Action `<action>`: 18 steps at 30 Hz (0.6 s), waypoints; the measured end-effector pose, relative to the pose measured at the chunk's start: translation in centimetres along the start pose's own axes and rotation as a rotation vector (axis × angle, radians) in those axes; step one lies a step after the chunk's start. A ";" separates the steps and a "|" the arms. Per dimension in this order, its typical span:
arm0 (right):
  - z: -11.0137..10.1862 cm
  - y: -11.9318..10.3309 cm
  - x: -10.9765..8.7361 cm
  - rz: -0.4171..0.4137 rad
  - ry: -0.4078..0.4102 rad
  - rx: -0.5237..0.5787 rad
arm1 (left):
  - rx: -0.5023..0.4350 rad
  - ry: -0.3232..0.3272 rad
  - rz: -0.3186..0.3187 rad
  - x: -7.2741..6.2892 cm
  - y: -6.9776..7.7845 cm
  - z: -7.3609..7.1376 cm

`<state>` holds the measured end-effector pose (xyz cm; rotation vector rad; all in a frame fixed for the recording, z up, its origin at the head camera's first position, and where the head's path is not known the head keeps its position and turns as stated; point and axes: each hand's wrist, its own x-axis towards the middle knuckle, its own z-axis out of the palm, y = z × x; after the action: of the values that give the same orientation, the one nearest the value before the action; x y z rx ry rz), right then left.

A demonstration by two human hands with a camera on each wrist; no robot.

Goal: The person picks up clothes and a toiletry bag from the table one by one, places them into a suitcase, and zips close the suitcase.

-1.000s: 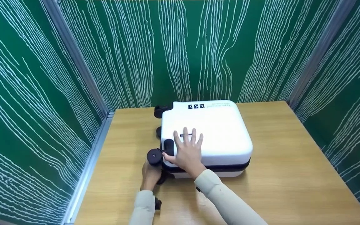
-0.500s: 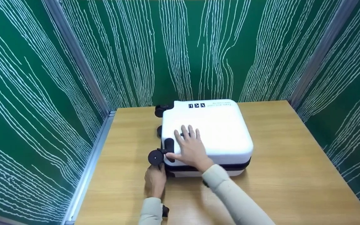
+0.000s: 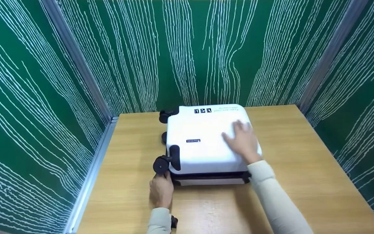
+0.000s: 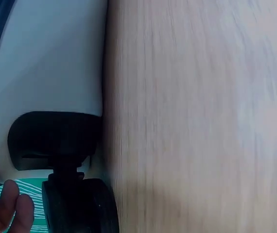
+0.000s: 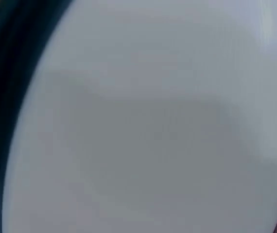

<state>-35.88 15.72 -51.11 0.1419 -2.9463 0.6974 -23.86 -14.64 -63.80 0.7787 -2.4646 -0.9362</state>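
A white hard-shell suitcase (image 3: 208, 130) lies flat, its black wheels toward the left. My left hand (image 3: 161, 190) is at its near left corner, just below the upper wheel (image 3: 161, 164). In the left wrist view, bent fingers (image 4: 8, 206) show beside the suitcase end, near the lower wheel (image 4: 80, 206); I cannot tell whether they grip the upper wheel. My right hand (image 3: 243, 139), slightly blurred, is over the right part of the suitcase's top with its fingers spread. The right wrist view shows the white side of the shell (image 5: 153, 131) and its dark seam (image 5: 12, 92).
The suitcase rests on a wooden table (image 3: 304, 182). Green walls with white wavy lines (image 3: 206, 48) stand behind and on both sides, joined by grey metal posts. More black wheels (image 3: 164, 117) stick out at the suitcase's far left.
My right hand has moved from the left part of the suitcase top to its right part, uncovering a small dark label. My left hand has shifted from behind the upper wheel to just below it.
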 end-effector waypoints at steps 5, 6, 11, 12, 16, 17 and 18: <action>-2.2 4.5 -0.1 0.282 -0.231 0.415 | 0.010 0.012 0.000 0.0 -0.1 0.3; -2.4 5.5 -0.1 0.334 -0.295 0.494 | 0.012 0.012 0.002 0.0 -0.1 0.3; -2.0 9.3 -0.4 0.449 -0.532 0.716 | 0.030 -0.003 0.009 0.1 -0.2 0.1; -1.8 9.6 -0.5 0.456 -0.552 0.741 | 0.034 -0.008 0.012 0.2 -0.2 0.1; -1.3 9.9 -0.5 0.430 -0.593 0.853 | 0.041 -0.009 0.043 0.4 -0.2 0.2; -1.2 10.0 -0.4 0.425 -0.600 0.882 | 0.042 -0.010 0.048 0.4 -0.2 0.2; -0.9 10.2 -0.3 0.420 -0.608 0.916 | 0.041 -0.011 0.051 0.5 -0.3 0.2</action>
<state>-36.65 25.25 -54.83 -0.2503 -2.8773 2.3872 -24.23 -14.99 -64.09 0.7231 -2.5079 -0.8758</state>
